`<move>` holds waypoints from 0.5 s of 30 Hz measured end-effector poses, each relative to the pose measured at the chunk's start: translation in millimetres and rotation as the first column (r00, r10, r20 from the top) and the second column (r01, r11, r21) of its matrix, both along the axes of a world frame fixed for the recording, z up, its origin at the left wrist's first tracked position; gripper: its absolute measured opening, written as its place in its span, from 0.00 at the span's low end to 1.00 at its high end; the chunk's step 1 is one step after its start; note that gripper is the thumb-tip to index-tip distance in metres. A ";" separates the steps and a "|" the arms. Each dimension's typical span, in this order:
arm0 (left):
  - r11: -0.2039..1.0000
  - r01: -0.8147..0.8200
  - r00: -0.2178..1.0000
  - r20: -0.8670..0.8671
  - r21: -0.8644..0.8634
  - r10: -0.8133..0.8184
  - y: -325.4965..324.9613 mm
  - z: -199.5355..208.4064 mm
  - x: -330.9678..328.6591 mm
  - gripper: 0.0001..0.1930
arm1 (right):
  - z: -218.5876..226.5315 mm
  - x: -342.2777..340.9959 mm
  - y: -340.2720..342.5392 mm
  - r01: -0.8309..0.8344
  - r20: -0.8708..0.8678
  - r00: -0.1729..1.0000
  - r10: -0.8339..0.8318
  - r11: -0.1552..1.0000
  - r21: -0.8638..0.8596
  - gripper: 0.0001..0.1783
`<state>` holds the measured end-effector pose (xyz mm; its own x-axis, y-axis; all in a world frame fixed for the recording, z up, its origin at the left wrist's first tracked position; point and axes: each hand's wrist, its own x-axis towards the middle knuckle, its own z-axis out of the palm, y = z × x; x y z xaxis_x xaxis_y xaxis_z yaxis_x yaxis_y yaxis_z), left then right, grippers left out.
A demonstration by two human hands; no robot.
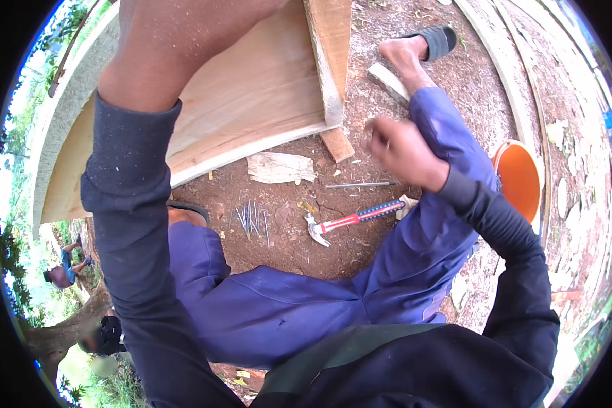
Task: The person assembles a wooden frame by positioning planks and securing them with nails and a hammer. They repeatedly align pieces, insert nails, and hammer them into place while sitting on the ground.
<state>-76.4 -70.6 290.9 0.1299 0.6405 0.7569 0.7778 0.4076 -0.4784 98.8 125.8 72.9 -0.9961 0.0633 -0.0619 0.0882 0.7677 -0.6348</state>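
Note:
My left hand [190, 44] is raised at the upper left, over a pale wooden frame of boards [258, 81]. Its fingers are cut off by the picture's top edge. My right hand [408, 155] hovers near my right knee, fingers curled in; whatever they may hold is hidden. Below it on the soil lies a claw hammer [353, 221] with a red and blue patterned handle. A thin metal rod [360, 185] rests between hammer and hand. Several loose nails [253, 221] lie to the hammer's left.
An orange bucket [520, 180] stands beyond my right knee. A torn wood piece [281, 167] and an offcut [387, 83] lie on the ground. Long timbers [500, 58] run along the right. Another person [62, 274] is far off at the left.

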 end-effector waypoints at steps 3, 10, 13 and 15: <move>0.995 -0.092 0.992 0.080 -0.030 0.095 0.3 0.4 3.5 0.39 | -89.2 68.2 -16.6 -0.439 0.318 0.873 0.369 0.879 0.186 0.31; 0.983 -0.117 0.990 0.067 -0.140 0.128 2.4 14.1 8.1 0.39 | -117.5 97.1 -39.2 -0.519 0.239 0.854 0.462 0.787 0.334 0.12; 0.991 -0.032 0.997 0.066 -0.130 0.041 2.0 16.7 6.2 0.40 | -94.3 105.8 -28.2 -0.422 0.292 0.876 0.385 0.903 0.076 0.13; 0.986 -0.091 0.986 0.123 -0.139 0.108 1.0 14.8 8.9 0.41 | -70.4 119.6 -13.5 -0.256 0.311 0.902 0.299 0.951 -0.172 0.15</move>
